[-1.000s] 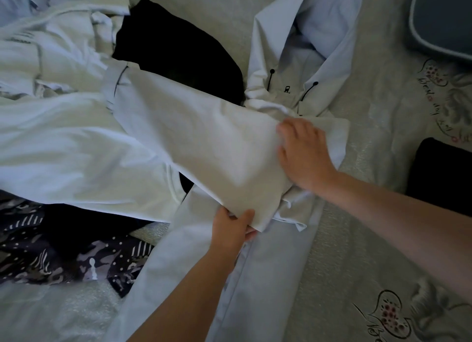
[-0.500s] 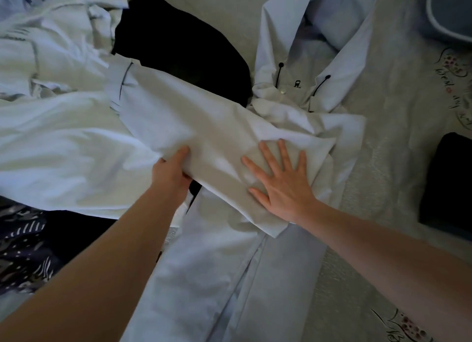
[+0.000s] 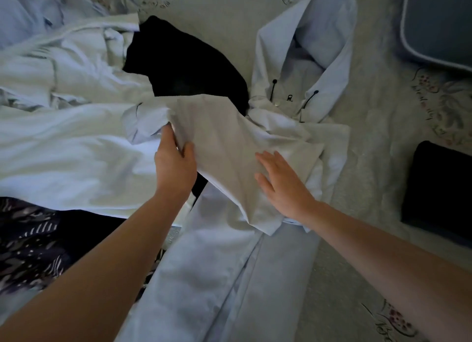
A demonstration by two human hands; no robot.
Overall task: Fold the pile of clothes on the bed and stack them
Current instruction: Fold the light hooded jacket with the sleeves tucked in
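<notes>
Head view, left hand: the left hand (image 3: 175, 165) grips the left edge of the sleeve (image 3: 229, 147) of the pale blue jacket (image 3: 204, 278), thumb on top, fingers tucked under the cloth.
Head view, right hand: the right hand (image 3: 283, 186) lies flat on the same sleeve, fingers straight and slightly spread, pressing the fold down.
Jacket: it lies lengthwise along the middle of the bed (image 3: 357, 239), hood (image 3: 319, 35) toward the far edge, two black drawcords showing at the collar; the sleeve is folded across its chest.
Pile: white garments (image 3: 63, 150) are heaped toward the left edge of the bed, touching the jacket's sleeve.
Black garment: a black garment (image 3: 184, 66) lies between the white heap and the hood, partly under the sleeve.
Patterned cloth: a dark patterned cloth (image 3: 33, 247) lies at the near left, under the white heap.
Right edge: a folded black item (image 3: 439, 188) rests apart from the jacket; a grey cushion with pale piping (image 3: 439, 22) sits at the far right corner.
</notes>
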